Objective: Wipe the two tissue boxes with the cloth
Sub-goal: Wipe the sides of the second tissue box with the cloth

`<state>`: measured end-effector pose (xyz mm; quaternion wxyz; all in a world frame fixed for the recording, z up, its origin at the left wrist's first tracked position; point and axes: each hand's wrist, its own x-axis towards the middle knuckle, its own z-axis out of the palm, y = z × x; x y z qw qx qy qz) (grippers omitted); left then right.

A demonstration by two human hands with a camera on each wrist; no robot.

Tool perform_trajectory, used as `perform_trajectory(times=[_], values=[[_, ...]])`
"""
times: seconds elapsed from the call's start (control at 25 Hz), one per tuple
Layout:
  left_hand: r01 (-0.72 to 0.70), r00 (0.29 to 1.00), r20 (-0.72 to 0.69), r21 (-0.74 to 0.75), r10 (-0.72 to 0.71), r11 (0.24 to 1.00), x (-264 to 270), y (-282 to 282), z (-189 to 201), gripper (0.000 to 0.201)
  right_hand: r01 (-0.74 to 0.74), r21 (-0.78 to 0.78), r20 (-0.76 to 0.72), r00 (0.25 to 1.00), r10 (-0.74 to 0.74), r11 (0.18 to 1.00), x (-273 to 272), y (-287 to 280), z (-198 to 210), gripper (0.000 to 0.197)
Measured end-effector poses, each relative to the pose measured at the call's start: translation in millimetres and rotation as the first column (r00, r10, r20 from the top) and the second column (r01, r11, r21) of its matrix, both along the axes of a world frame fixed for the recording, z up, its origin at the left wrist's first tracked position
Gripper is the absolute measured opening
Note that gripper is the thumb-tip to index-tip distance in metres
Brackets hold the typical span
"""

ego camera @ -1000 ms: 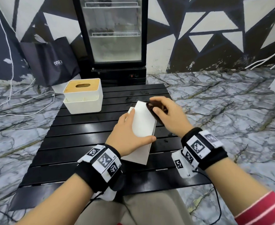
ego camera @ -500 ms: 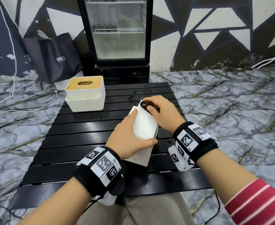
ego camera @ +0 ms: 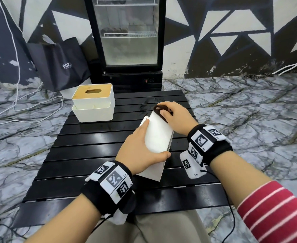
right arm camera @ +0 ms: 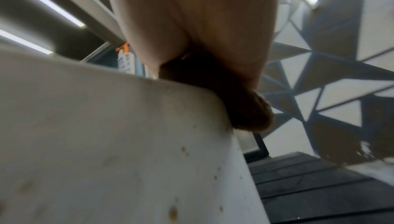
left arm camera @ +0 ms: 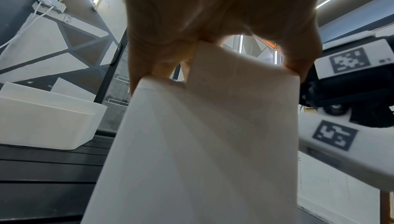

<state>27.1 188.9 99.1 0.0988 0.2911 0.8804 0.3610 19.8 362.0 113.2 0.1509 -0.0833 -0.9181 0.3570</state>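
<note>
My left hand (ego camera: 140, 151) gripped the near white tissue box (ego camera: 159, 135), which was tipped on its side on the black slatted surface (ego camera: 84, 148); fingers lay along the left face, thumb curled across the near end. My right hand (ego camera: 175, 118) was closed on the dark brown cloth (ego camera: 159, 109), pressing it against the box's far upper edge. In the right wrist view the cloth (right arm camera: 243, 109) sat bunched over the rounded corner, and small brownish specks showed on the face below it. The second tissue box (ego camera: 93, 102), with a wooden lid, stood upright at the surface's far left, well apart and untouched.

Judgement: first box partly wiped, second not yet started.

Notes for doing this step well: keep the left grip firm so the box cannot slide or rock under the stroke; flatten the cloth instead of leaving it balled, for more contact; draw along the face toward me over the specks; rotate the box to reach each side.
</note>
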Motion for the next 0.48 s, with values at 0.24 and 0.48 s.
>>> perform_trajectory(times=[0.24, 0.48], values=[[0.018, 1.0, 0.009, -0.004, -0.018, 1.0, -1, -5, 1, 0.108, 0.059, -0.372, 0.09, 0.996, -0.027, 0.927, -3, 26, 2, 0.023], [0.011, 1.0, 0.021, 0.012, -0.011, 1.0, -5, -14, 3, 0.105, 0.165, -0.564, -0.01, 0.978, -0.207, 0.809, 12, 20, -19, 0.017]])
